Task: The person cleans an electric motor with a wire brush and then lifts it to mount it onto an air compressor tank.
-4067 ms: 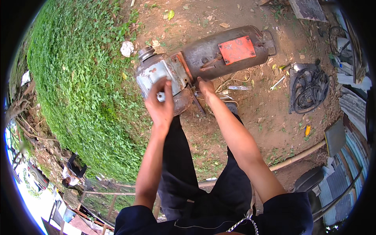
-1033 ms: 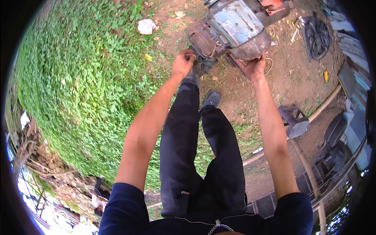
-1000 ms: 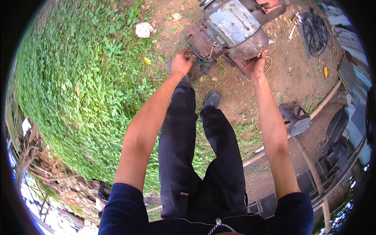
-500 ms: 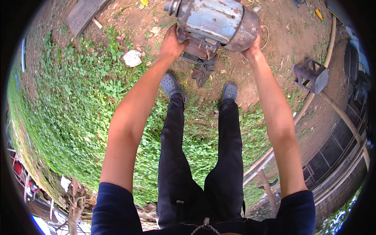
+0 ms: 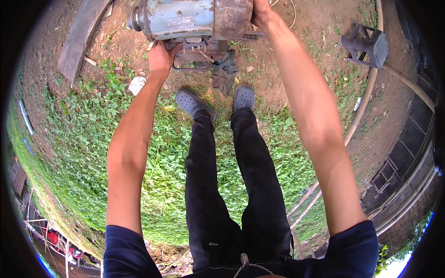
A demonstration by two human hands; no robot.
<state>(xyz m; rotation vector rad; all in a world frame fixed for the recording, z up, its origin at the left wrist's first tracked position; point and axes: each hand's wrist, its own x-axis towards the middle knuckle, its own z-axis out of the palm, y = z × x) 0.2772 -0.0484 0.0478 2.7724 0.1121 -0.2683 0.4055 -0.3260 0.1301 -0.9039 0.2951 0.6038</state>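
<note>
A worn electric motor (image 5: 190, 21), blue-grey with rust patches and a brown rusted end cover, lies across the top of the view, partly cut off by the edge. A pulley (image 5: 135, 19) juts from its left end. My left hand (image 5: 160, 58) is closed on the base under the motor's left part, its thumb showing against the wooden piece there. At the right end, my right hand (image 5: 262, 13) presses around the rusted cover, most of its fingers hidden behind it. Below the motor a dark crumpled cloth (image 5: 225, 78) lies on the soil, near my shoes.
A dark plastic stool (image 5: 366, 45) lies tipped over at the right, beside a long bamboo pole (image 5: 371, 92). On the left are a wooden plank (image 5: 76, 44) and crumpled white paper (image 5: 136, 85). Low green plants (image 5: 83, 139) cover the ground around my legs.
The motor has shifted left relative to the cloth and turned more level, with both hands still on it. My right foot stands closer to the left one.
</note>
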